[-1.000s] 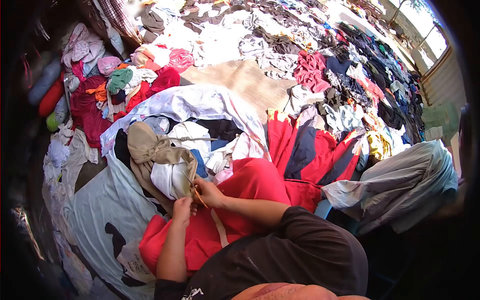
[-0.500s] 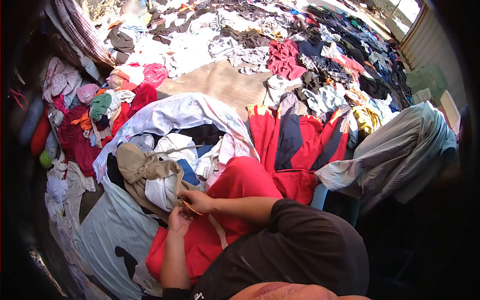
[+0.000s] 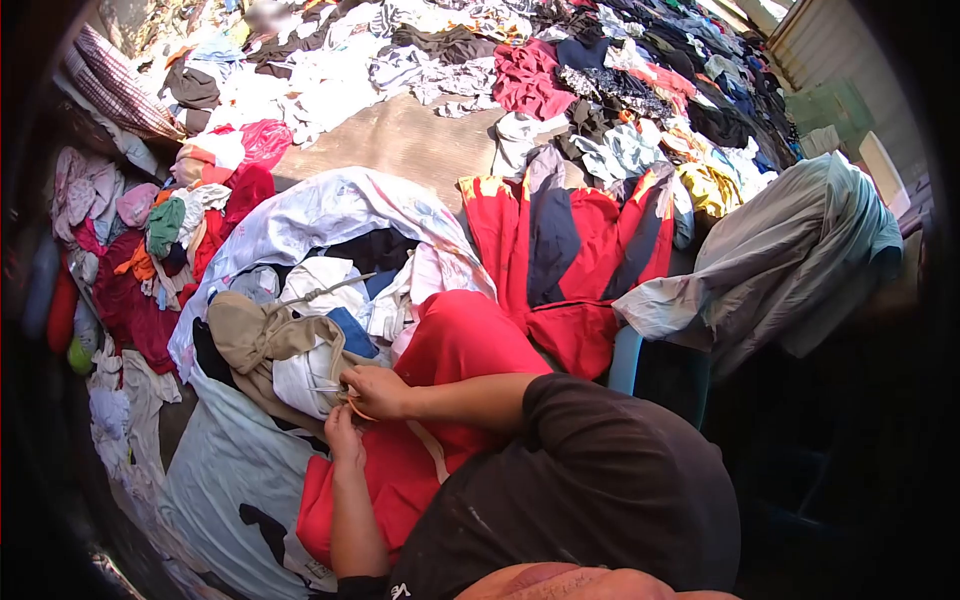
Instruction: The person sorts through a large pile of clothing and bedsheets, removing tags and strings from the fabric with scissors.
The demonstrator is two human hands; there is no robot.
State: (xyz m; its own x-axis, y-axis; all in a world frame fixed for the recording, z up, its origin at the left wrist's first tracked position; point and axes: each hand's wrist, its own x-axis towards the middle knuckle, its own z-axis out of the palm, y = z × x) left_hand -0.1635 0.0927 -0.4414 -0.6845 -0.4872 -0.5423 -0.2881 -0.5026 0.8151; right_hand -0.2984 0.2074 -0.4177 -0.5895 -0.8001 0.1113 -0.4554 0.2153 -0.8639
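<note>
My right hand (image 3: 376, 391) is closed around what look like small scissors (image 3: 359, 411); an orange handle loop shows below the fingers, and a thin metallic tip points left. Just below, my left hand (image 3: 343, 433) has its fingers pinched together near the handle, and what they grip is too small to make out. Both hands are over the edge of a khaki garment (image 3: 245, 335) with a drawstring. White cloth (image 3: 303, 378) lies against it, under the scissor tip. Red fabric (image 3: 455, 340) covers my lap and knee.
A pale printed sheet (image 3: 330, 192) curves around a heap of clothes. Coloured clothes (image 3: 125, 285) pile up at left. A red and navy garment (image 3: 560, 240) lies ahead. Grey cloth (image 3: 790, 255) drapes over a blue chair (image 3: 625, 360) at right. Many clothes cover the ground beyond.
The view has shifted, so the scene sits further left and higher. My hands stay close together at the khaki garment, and the metallic tip now shows against the white cloth.
</note>
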